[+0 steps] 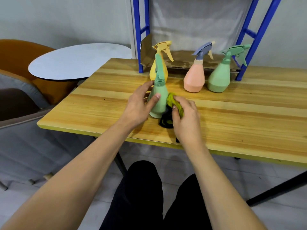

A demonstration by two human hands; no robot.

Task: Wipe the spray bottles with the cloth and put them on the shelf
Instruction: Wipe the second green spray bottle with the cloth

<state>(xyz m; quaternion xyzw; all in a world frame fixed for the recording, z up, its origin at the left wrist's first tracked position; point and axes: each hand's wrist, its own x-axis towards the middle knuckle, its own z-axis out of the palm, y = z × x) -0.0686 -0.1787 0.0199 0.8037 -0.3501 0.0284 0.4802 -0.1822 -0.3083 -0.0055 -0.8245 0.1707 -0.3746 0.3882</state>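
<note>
A green spray bottle [159,98] stands upright near the front of the wooden table [232,113]. My left hand [138,107] grips its body from the left. My right hand [186,120] presses a yellow-green and black cloth [174,103] against the bottle's right side. Behind it stand a yellow spray bottle [162,63], a pink bottle with a grey-blue head [195,77] and a second green bottle [219,75]. The blue-framed shelf [140,39] rises at the table's back, its lowest level lined with brown cardboard [182,58].
A round white side table [74,62] and an orange chair [15,53] stand to the left. My dark-trousered legs [149,196] are below the table's front edge. Black table legs [274,188] slant at the right.
</note>
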